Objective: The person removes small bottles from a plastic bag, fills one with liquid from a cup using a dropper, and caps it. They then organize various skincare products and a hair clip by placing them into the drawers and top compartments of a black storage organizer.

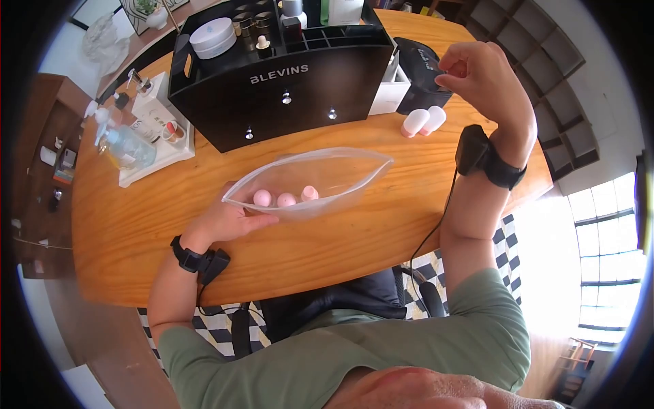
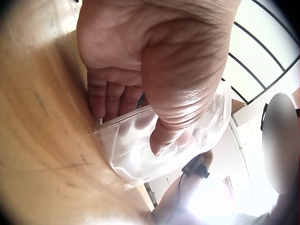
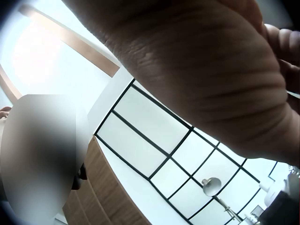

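Green shirt [image 1: 409, 347], short-sleeved, at the near edge, below the wooden tabletop [image 1: 327, 262].

Clear bag [image 1: 340, 172], one: on the near half of the tabletop, mouth spread open; long axis of the mouth runs left to right, the right end farther out. Inside, toward the left end, three pink pieces [image 1: 287, 200].

Left hand [image 1: 221, 221]: grips the bag at its left end, thumb along the near wall, other fingers on the opposite side.

Right hand [image 1: 484, 78]: raised at far right, fingers bent, beside the black pouch [image 1: 415, 95]; whether the fingertips pinch anything cannot be told.

White-and-pink pieces [image 1: 415, 123], two: side by side on the tabletop, near and left of the right hand, which is the nearer hand to them. The bag lies farther left and nearer than this pair.

Black organizer [image 1: 272, 119], marked BLEVINS: beyond the bag, with a white round jar [image 1: 213, 39] on top. White tray [image 1: 157, 165]: at left, with pump bottles [image 1: 136, 146].
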Demonstrator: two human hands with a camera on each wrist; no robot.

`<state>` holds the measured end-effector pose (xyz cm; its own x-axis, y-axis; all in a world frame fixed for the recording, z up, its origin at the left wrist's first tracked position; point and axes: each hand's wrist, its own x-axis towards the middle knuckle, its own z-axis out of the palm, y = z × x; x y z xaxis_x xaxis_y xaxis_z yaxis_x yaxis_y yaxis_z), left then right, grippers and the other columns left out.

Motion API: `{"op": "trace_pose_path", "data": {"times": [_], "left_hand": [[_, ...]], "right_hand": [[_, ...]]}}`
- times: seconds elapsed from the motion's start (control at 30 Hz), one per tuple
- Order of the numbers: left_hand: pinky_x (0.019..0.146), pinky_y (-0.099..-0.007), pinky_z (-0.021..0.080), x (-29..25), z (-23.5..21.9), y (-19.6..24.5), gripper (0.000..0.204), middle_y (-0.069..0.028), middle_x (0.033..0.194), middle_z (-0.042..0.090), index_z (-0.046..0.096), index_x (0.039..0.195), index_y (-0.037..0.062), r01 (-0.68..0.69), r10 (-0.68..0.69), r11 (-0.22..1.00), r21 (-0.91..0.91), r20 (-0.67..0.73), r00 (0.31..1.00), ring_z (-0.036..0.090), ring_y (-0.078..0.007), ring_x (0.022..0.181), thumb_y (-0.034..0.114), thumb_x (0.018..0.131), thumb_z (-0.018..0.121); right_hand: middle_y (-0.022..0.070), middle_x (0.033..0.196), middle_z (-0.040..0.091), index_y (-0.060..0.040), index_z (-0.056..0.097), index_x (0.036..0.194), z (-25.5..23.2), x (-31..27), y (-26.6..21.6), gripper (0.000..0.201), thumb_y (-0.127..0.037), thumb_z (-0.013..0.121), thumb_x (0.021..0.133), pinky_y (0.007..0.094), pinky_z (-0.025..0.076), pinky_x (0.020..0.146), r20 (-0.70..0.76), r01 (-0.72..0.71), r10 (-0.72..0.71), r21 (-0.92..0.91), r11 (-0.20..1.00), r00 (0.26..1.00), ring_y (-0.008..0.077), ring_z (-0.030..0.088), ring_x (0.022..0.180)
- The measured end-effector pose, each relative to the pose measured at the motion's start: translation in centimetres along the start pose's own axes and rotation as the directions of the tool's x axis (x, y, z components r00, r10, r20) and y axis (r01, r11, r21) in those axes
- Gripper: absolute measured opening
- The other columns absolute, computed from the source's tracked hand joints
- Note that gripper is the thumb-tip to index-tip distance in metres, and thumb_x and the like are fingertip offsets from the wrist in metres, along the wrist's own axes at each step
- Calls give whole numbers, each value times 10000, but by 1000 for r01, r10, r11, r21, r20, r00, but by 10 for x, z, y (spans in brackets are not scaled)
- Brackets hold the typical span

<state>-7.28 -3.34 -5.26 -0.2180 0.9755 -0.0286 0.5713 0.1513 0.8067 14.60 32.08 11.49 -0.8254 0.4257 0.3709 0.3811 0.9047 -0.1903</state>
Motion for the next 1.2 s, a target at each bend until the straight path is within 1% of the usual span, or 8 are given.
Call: {"op": "trace_pose_path", "data": {"times": [0.13,0.33,0.57,0.77,0.83,0.97,1.07,1.2], "left_hand": [[970,-402,540,-1,-1,1,681,-124,1254,680,532,1437,83,25,-25,1000,-16,3,1000,659,-279,1122,200,848,855],[970,-391,539,-1,1,-6,682,-121,1244,687,535,1434,77,3,-2,998,-69,21,1000,660,-272,1125,176,844,861],[956,-382,543,-2,-1,-1,676,-119,1204,702,533,1431,70,-11,11,1000,-25,1,1000,673,-261,1079,166,844,854],[912,-374,556,-3,0,-8,506,-110,1164,708,635,1306,57,-19,19,1000,-23,12,1000,684,-248,1013,186,862,841],[887,-363,561,-4,1,-6,417,-108,1140,712,690,1218,55,107,-101,985,-137,45,994,684,-242,999,202,860,846],[878,-355,560,-3,3,-11,397,-107,1123,716,706,1192,57,42,-39,985,-167,16,999,685,-237,992,213,857,852],[885,-353,554,-2,4,-16,400,-102,1110,721,706,1190,59,45,-44,993,-109,14,999,685,-238,987,215,854,857],[897,-351,550,-2,4,-16,457,-92,1117,727,689,1231,55,-4,6,993,-116,16,1000,686,-226,993,211,842,872]], "right_hand": [[137,863,748,-2,770,945,7,10,30,238,-89,831,732,367,558,697,116,-86,85,1,996,990,281,716,791],[147,852,752,44,763,923,12,16,21,247,-29,829,697,343,567,706,201,-168,180,-76,983,963,246,730,794],[146,850,765,29,768,929,18,17,22,260,-31,833,685,338,567,704,221,-104,109,-37,994,969,254,742,780],[146,860,773,20,774,933,18,12,3,240,0,822,699,339,571,712,209,-67,82,-78,995,974,259,749,785],[145,873,775,11,781,941,19,12,-1,241,10,818,703,341,575,726,251,-111,121,-53,992,960,258,751,790],[145,885,776,4,785,946,29,14,3,252,15,818,696,340,576,704,245,-109,129,-93,990,961,255,750,777],[161,858,758,21,776,927,38,19,9,264,38,826,668,332,568,605,363,-188,187,-33,982,913,261,745,717],[160,797,719,47,702,852,44,20,8,235,36,840,663,350,527,612,409,-188,208,-89,978,889,288,722,718]]}}
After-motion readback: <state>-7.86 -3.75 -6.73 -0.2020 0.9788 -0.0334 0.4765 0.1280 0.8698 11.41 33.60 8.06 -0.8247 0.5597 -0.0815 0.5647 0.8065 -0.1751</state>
